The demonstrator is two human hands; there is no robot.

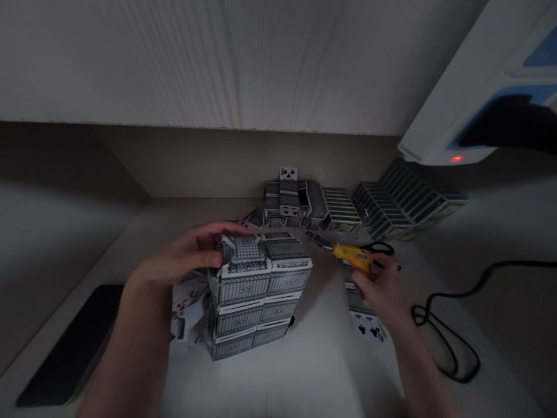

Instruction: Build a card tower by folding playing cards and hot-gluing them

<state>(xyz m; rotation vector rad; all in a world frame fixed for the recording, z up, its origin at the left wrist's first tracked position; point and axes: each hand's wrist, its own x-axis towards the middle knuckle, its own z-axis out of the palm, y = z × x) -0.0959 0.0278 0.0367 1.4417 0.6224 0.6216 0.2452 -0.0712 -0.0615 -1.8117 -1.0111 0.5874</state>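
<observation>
My left hand (198,247) is closed around the upper left corner of a block built of folded playing cards (261,287), thumb in front and fingers behind. This block stands upright on the table, with a folded card piece (243,249) on its top left. In my right hand (380,281) is a yellow glue gun (354,255), its nozzle pointing left toward the block, apart from it. Below the gun lie several playing cards (368,325), one a six of clubs.
Folded-card models (296,200) line the back wall, with stepped card pieces (391,203) further right. Loose cards (187,305) lie left of the block, near a dark phone-like slab (72,345). A black cable (435,290) loops at right. A white power strip (461,116) hangs above.
</observation>
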